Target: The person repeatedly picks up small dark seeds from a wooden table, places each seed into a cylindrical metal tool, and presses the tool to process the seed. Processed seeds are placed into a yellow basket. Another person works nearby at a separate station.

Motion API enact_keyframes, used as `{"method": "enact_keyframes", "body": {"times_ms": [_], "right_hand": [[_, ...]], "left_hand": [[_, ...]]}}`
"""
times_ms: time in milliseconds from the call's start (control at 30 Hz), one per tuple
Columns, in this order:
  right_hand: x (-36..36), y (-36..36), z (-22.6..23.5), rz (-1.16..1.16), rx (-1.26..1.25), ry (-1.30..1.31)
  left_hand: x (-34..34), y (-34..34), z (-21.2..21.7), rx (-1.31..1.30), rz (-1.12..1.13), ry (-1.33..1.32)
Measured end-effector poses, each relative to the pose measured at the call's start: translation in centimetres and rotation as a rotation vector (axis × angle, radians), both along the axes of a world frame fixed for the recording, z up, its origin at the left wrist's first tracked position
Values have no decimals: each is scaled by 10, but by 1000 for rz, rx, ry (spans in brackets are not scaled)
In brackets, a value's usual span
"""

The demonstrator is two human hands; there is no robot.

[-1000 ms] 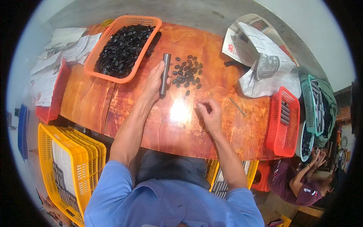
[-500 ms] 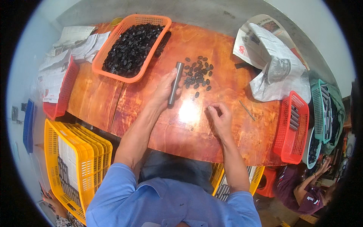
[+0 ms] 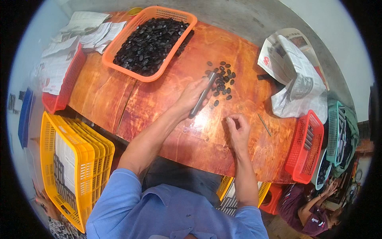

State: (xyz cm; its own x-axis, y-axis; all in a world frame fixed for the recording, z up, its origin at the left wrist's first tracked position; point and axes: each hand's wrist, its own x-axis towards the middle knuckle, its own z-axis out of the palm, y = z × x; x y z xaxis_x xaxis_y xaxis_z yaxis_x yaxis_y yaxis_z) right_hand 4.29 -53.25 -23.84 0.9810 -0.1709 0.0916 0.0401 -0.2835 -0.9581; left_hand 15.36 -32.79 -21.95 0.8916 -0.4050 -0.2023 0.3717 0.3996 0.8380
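My left hand (image 3: 193,95) is closed round a smooth grey metal tube (image 3: 202,96), held slanting with its far end at the left side of a loose group of black oval pieces (image 3: 227,79). The left fingers partly hide some of those pieces. To the right and nearer me, my right hand (image 3: 240,130) is held just over the table with thumb and forefinger pinched. A dark spot shows at its fingertips, too small to name. A thin metal rod (image 3: 264,124) lies on the table to the right of that hand.
An orange basket (image 3: 149,78) full of black pieces stands at the far left of the wooden table (image 3: 159,99). Crumpled newspaper (image 3: 296,85) lies far right. A red basket (image 3: 294,161) with tubes sits at the right edge. Stacked yellow crates (image 3: 85,167) stand left; another person (image 3: 304,207) is at lower right.
The head view has shifted. My left hand has brought the tube closer to the black oval pieces and tilted its far end more to the right. My right hand stays pinched.
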Motion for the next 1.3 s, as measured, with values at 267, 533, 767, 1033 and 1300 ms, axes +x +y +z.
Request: {"method": "enact_keyframes", "body": {"times_ms": [267,533,767,1033,1300], "right_hand": [[0,1,2,0,-18,1],[0,-1,0,6,-64,-16],[-1,-1,-1,-2,-40,-7],[0,0,0,2,-41,3],[0,2,5,5,-39,15]], "left_hand": [[0,1,0,-9,10,3],[-2,-3,3,-122,-42,208],[-3,-2,-2,-116,-46,130],[-5,-2,1,-5,-2,3],[-8,-5,-4,69,-48,-94]]}}
